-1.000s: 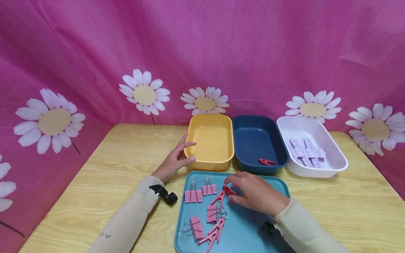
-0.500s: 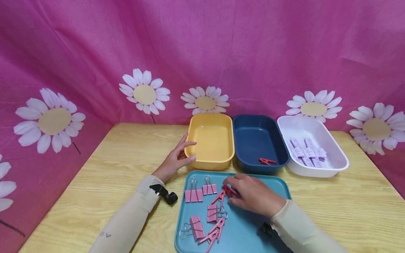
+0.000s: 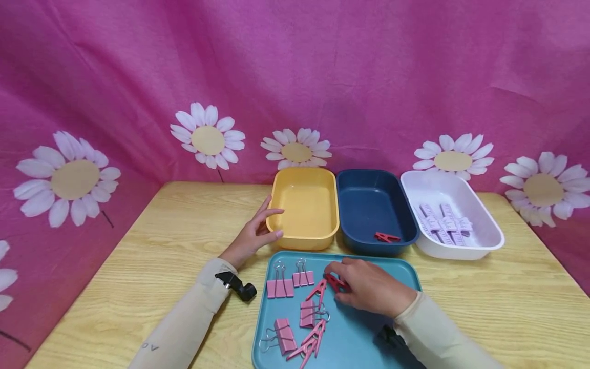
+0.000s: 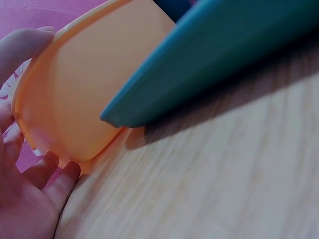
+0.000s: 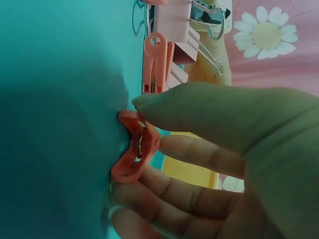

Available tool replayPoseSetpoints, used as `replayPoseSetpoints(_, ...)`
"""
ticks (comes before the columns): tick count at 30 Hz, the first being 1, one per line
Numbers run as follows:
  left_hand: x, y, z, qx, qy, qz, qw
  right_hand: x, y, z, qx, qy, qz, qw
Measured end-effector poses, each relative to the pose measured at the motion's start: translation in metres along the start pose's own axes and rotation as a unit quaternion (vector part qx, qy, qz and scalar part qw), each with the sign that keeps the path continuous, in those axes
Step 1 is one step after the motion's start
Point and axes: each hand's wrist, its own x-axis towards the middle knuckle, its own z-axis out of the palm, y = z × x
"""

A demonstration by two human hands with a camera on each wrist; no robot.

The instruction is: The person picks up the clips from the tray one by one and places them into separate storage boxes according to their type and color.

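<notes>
Right hand (image 3: 369,286) pinches red peg (image 3: 335,283) on teal tray (image 3: 355,338); left hand (image 3: 252,234), fingers loose, touches yellow bin (image 3: 308,210). Advisable: firm pinch, straight lift, clearing adjacent pink peg (image 5: 158,64).

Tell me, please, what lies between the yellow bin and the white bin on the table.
The dark blue bin lies between the yellow bin and the white bin, as the head view shows.
</notes>
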Motion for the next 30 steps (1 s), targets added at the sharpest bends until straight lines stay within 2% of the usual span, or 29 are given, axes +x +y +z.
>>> replayPoseSetpoints(9, 0.0, 0.0, -0.001, 0.007, 0.003, -0.002, 1.0, 0.0, 0.001, -0.004, -0.007, -0.002, -0.004, 1.0)
replayPoseSetpoints(22, -0.003, 0.0, 0.0, 0.003, 0.0, -0.003, 1.0, -0.01, 0.003, -0.011, -0.019, 0.068, -0.043, 0.997)
replayPoseSetpoints(30, -0.001, 0.003, 0.0, -0.013, -0.005, 0.004, 0.9999, -0.012, 0.005, -0.024, -0.021, 0.09, -0.022, 0.996)
